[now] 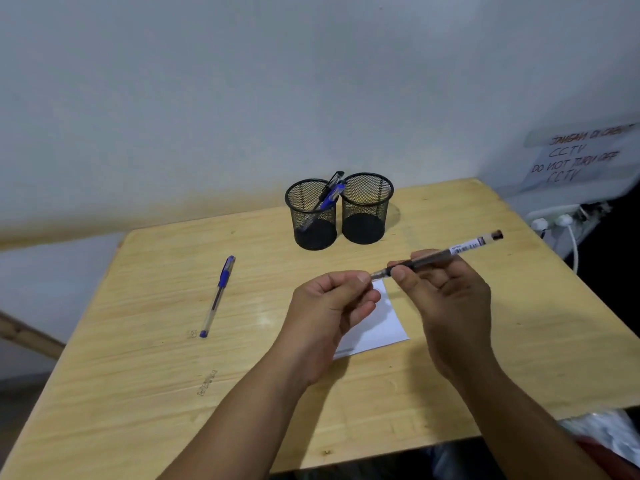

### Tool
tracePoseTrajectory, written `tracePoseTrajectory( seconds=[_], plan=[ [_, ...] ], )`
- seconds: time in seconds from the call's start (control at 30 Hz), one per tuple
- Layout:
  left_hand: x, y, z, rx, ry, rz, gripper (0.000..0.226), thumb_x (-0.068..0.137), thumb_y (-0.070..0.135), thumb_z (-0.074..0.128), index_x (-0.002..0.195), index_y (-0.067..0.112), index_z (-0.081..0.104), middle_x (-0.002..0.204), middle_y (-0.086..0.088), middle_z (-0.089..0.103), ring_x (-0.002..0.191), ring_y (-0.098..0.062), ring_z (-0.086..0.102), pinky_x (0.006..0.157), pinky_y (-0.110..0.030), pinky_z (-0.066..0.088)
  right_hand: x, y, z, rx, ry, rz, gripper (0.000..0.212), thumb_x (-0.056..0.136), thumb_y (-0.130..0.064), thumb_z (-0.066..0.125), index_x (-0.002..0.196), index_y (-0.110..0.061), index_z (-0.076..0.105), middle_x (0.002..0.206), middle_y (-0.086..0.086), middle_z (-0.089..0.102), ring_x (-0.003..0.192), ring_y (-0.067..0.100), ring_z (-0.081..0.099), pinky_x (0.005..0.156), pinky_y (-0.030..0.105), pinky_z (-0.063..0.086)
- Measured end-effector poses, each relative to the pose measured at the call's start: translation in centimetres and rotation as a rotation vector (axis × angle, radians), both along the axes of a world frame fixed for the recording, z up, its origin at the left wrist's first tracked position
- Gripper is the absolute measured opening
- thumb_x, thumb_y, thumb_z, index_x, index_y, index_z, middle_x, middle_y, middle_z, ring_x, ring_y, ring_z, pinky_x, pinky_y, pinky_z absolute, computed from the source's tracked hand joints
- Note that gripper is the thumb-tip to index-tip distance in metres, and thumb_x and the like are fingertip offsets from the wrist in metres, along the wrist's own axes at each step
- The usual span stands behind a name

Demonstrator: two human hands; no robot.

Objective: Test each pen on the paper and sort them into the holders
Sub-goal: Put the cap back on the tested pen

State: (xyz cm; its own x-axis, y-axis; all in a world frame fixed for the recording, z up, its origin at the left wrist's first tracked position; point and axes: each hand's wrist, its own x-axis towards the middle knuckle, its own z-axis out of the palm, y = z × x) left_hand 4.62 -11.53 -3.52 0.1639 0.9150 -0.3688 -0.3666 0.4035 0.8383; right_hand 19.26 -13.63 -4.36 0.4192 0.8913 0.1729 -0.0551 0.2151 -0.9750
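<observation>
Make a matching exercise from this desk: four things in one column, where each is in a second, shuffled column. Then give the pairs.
Things
1. black pen
2. blue pen
3. left holder
4. paper

Places or states
A. lies flat on the table, left of the hands
B. has pens standing in it
C. held in the right hand, its tip at the left hand fingers
D. lies on the table under the hands

Pairs: 1-C, 2-A, 3-B, 4-D
</observation>
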Motion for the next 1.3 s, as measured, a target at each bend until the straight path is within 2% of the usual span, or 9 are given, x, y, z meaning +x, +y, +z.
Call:
tracePoseTrajectory(
  seconds=[0.17, 0.23, 0.37, 0.47, 0.57, 0.7, 0.83, 1.07, 1.3],
  plan=[
    [1.5, 3.7, -0.6, 0.159, 0.337, -0.002, 0.022, 0.086, 0.020, 0.074, 0.105, 0.011, 0.070, 0.091, -0.004, 0.074, 0.090, -0.017, 0.070, 0.087, -0.033, 0.057, 2.1, 3.5, 1.0, -0.094, 0.070, -0.001, 0.011, 0.078, -0.011, 0.079, 0.081, -0.015, 0.070, 0.084, 0.022, 0.070, 0.081, 0.028, 0.071, 0.076, 0.037, 0.060],
    [2.0, 5.6, -0.9, 0.229, 0.488, 0.026, 0.035, 0.083, 0.024, 0.077, 0.115, 0.014, 0.067, 0.102, 0.001, 0.073, 0.095, -0.014, 0.068, 0.087, -0.031, 0.054, 3.2, 4.9, 1.7, -0.143, -0.002, 0.001, 0.011, 0.079, -0.012, 0.079, 0.084, -0.016, 0.070, 0.083, 0.015, 0.069, 0.075, 0.023, 0.071, 0.070, 0.033, 0.061],
    [3.4, 8.8, -1.6, 0.334, 0.679, 0.051, 0.039, 0.080, 0.028, 0.077, 0.116, 0.019, 0.066, 0.109, 0.011, 0.067, 0.092, -0.002, 0.062, 0.082, -0.026, 0.048, 5.7, 8.2, 3.2, -0.244, -0.354, 0.007, 0.008, 0.084, -0.019, 0.074, 0.092, -0.020, 0.075, 0.082, -0.004, 0.069, 0.065, 0.015, 0.065, 0.062, 0.036, 0.061],
    [4.8, 10.6, -2.3, 0.363, 0.770, 0.079, 0.038, 0.074, 0.029, 0.079, 0.108, 0.018, 0.068, 0.101, 0.005, 0.072, 0.093, -0.012, 0.066, 0.084, -0.029, 0.052, 7.0, 10.7, 4.8, -0.243, -0.708, 0.045, 0.012, 0.087, -0.023, 0.069, 0.094, -0.019, 0.078, 0.090, -0.005, 0.074, 0.074, 0.014, 0.064, 0.069, 0.029, 0.052],
    [5.9, 11.8, -2.8, 0.359, 0.835, 0.146, 0.046, 0.071, 0.030, 0.083, 0.110, 0.014, 0.065, 0.106, -0.001, 0.071, 0.100, -0.019, 0.064, 0.083, -0.026, 0.048, 7.2, 12.8, 6.8, -0.257, -0.957, 0.088, 0.011, 0.084, -0.023, 0.073, 0.090, -0.017, 0.078, 0.085, -0.002, 0.072, 0.081, 0.014, 0.062, 0.069, 0.023, 0.039],
    [6.9, 12.4, -3.4, 0.364, 0.868, 0.205, 0.050, 0.071, 0.032, 0.083, 0.112, 0.013, 0.062, 0.110, -0.005, 0.069, 0.104, -0.023, 0.063, 0.085, -0.029, 0.049, 6.8, 15.4, 7.8, -0.253, -1.079, 0.145, 0.009, 0.078, -0.024, 0.079, 0.078, -0.016, 0.076, 0.068, -0.006, 0.065, 0.067, 0.011, 0.056, 0.053, 0.021, 0.036],
    [7.2, 12.7, -4.0, 0.387, 0.888, 0.237, 0.046, 0.074, 0.033, 0.079, 0.111, 0.011, 0.063, 0.106, -0.007, 0.070, 0.102, -0.026, 0.062, 0.085, -0.036, 0.051, 5.9, 17.6, 7.5, -0.229, -1.197, 0.203, 0.009, 0.076, -0.025, 0.080, 0.075, -0.017, 0.076, 0.070, -0.001, 0.065, 0.076, 0.016, 0.053, 0.053, 0.022, 0.034],
    [7.5, 13.0, -4.1, 0.391, 0.895, 0.231, 0.041, 0.077, 0.034, 0.076, 0.110, 0.013, 0.063, 0.104, -0.005, 0.071, 0.098, -0.024, 0.064, 0.081, -0.032, 0.052, 4.7, 19.6, 5.5, -0.254, -1.320, 0.230, 0.011, 0.076, -0.028, 0.079, 0.073, -0.022, 0.071, 0.087, 0.009, 0.070, 0.087, 0.025, 0.062, 0.065, 0.028, 0.042],
    [6.8, 11.6, -3.6, 0.397, 0.883, 0.163, 0.033, 0.081, 0.025, 0.073, 0.110, 0.013, 0.064, 0.095, -0.001, 0.071, 0.089, -0.021, 0.065, 0.068, -0.021, 0.041, 5.2, 16.6, 4.6, -0.061, -1.172, -0.002, 0.022, 0.086, -0.040, 0.066, 0.103, -0.027, 0.071, 0.105, -0.005, 0.071, 0.103, 0.023, 0.059, 0.088, 0.040, 0.049]
  ],
)
